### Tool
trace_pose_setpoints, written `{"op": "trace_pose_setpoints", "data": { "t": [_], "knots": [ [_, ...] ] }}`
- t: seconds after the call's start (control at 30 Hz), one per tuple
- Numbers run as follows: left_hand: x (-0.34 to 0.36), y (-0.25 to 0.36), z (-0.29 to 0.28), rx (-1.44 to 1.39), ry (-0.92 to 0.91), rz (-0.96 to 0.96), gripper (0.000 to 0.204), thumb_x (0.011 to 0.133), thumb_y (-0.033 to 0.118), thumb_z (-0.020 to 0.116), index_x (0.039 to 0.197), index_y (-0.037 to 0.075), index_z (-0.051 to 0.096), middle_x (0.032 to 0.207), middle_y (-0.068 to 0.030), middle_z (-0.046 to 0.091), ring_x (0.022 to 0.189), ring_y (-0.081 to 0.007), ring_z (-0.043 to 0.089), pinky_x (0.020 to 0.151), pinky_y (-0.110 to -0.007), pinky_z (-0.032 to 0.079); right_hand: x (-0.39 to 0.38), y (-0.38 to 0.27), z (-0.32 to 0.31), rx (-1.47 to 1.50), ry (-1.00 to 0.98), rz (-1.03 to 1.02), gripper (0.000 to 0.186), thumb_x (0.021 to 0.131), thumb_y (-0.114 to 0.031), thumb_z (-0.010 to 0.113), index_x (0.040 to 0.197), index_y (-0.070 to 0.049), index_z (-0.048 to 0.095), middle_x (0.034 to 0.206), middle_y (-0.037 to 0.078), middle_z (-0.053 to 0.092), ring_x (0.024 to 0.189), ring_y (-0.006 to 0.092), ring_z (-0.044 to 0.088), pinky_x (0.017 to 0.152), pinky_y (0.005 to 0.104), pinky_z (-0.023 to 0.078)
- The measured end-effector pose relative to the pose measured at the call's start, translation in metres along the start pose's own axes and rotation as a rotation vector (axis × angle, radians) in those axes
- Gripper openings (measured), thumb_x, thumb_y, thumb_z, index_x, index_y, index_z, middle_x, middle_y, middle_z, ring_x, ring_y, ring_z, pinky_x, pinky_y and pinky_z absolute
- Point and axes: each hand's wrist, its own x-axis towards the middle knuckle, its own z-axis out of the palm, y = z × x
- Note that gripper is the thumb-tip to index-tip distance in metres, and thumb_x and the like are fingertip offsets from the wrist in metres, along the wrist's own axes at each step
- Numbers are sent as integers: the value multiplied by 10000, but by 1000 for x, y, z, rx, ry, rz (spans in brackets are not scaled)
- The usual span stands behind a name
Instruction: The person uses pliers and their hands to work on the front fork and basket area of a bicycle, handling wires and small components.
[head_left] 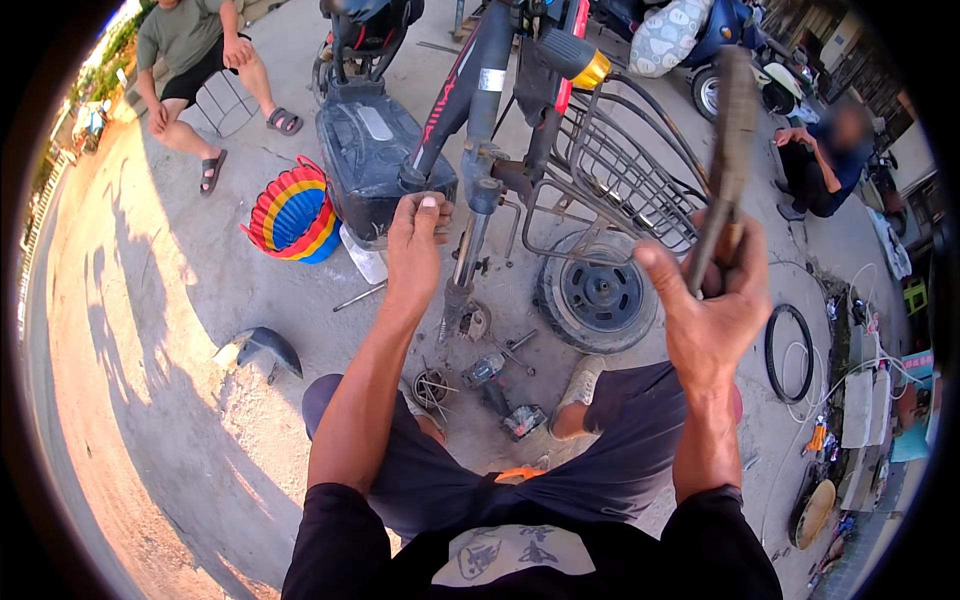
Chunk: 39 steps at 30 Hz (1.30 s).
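My right hand [715,310] is raised on the right, its fingers wrapped round a long rusty metal tool [735,140]. The tool stands nearly upright and is smeared by motion, so I cannot tell its exact kind. My left hand [415,235] is closed beside the lower end of a dark fork leg [465,100] of an electric bike. Whatever its curled fingers hold, if anything, is hidden. Between my hands the bike's bare metal fork tube [468,250] points down toward the ground. A wire basket [630,165] hangs at the bike's front, left of the tool.
A wheel with tyre [600,290] lies below the basket. Near my feet are a cordless impact wrench [500,395] and a small holder of thin tools [432,388]. A striped basket [295,215] and black case [380,150] stand left. Two people sit farther back.
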Motion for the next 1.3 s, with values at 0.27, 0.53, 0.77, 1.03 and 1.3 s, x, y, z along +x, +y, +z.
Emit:
{"op": "trace_pose_setpoints", "data": {
  "t": [0.27, 0.53, 0.77, 1.03, 1.3],
  "knots": [
    [1, 6, 8, -58, -26, 26, 356, 1030, 327, 463, 1119, 2, 579, 1028, -84, 655, 922, -137, 585, 777, -297, 490, -129, 137, 85, -422, -581, 208, 461, 722, -233, 874, 877, 9, 514, 635, 143, 594, 581, 292, 613, 578, 377, 502],
    [-1, -6, 0, 62, -36, 32, 350, 1024, 317, 471, 1138, -3, 556, 1034, -89, 655, 959, -156, 590, 799, -321, 485, -98, 56, 32, -145, -296, 119, 489, 708, -234, 899, 935, -13, 527, 577, 57, 577, 471, 166, 544, 468, 266, 438],
    [3, -3, 9, 79, -110, 33, 375, 1016, 338, 500, 1193, 12, 555, 1098, -97, 650, 983, -172, 595, 841, -327, 489, -111, 155, 108, -488, -641, 88, 389, 795, -206, 798, 1009, 3, 548, 728, 205, 671, 678, 362, 688, 593, 418, 525],
    [0, -21, 17, 192, -178, 74, 484, 955, 339, 634, 1189, -70, 525, 1096, -164, 629, 946, -201, 604, 847, -334, 490, -170, 136, 89, -273, -543, 427, 470, 749, -282, 830, 1005, 4, 559, 752, 207, 678, 716, 405, 680, 649, 443, 531],
    [19, -21, 13, 112, -195, -104, 596, 1026, 511, 434, 1269, -22, 548, 1165, -157, 625, 1097, -242, 589, 984, -388, 450, -144, 108, 79, 232, -97, -273, 407, 721, -165, 841, 937, -23, 526, 640, 166, 630, 631, 372, 672, 568, 414, 528]
  ]
}}
